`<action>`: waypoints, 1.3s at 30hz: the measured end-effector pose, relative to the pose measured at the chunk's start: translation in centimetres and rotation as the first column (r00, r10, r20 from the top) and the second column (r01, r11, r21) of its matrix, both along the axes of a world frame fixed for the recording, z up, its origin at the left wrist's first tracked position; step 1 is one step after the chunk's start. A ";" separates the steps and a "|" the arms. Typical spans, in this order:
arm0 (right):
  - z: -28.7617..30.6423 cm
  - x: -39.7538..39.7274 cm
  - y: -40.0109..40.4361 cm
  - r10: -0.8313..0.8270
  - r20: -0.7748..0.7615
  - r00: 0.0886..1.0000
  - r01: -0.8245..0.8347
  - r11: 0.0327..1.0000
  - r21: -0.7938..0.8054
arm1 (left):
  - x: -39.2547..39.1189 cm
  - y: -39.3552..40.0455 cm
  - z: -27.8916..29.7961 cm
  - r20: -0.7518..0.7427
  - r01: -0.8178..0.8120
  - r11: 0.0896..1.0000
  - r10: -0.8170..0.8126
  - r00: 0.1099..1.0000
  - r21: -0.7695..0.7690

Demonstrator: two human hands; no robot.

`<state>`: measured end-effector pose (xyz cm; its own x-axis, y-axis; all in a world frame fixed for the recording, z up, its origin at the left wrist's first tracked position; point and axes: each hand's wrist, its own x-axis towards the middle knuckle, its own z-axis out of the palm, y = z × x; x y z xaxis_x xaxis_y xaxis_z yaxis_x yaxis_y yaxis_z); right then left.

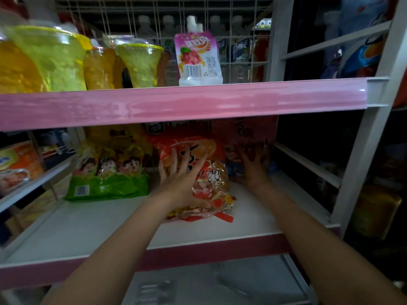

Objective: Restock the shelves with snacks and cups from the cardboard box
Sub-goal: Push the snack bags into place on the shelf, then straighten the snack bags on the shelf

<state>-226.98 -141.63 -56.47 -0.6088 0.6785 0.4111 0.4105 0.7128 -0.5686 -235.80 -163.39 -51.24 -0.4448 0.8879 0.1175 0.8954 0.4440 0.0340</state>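
Orange bag (204, 172): your left hand (182, 175) presses flat-fingered; your right hand (253, 161), fingers spread, steadies the red bag (246, 133) upright.

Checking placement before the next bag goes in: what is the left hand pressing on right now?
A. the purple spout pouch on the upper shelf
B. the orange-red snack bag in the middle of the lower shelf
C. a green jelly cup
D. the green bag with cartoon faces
B: the left hand lies with spread fingers on the orange-red snack bag on the lower shelf, while the right hand rests against a darker red bag beside it.
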 end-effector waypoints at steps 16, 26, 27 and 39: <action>3.0 4.6 -12.9 0.094 0.475 0.875 -0.284 0.894 0.346 | -1.9 -6.5 -0.5 -0.014 0.067 0.997 -0.068 0.998 -0.023; 1.1 2.0 -12.9 0.077 0.214 0.974 -0.162 0.894 0.418 | -1.6 -3.7 -2.9 -0.375 -0.114 0.986 0.153 0.914 0.126; 1.0 2.1 -12.9 0.074 0.210 0.975 -0.158 0.895 0.417 | -1.4 -3.8 -3.0 -0.370 -0.109 0.985 0.151 0.917 0.131; 2.3 2.5 -16.8 0.135 0.121 0.983 -0.179 0.828 0.532 | -4.9 -10.9 -1.8 -0.246 -0.025 0.990 0.060 0.967 0.142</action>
<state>-224.43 -158.40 -54.17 -0.7319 0.2555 0.6316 0.2923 0.9551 -0.0477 -240.65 -174.30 -53.02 -0.4232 0.8364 0.3485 0.8634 0.4888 -0.1247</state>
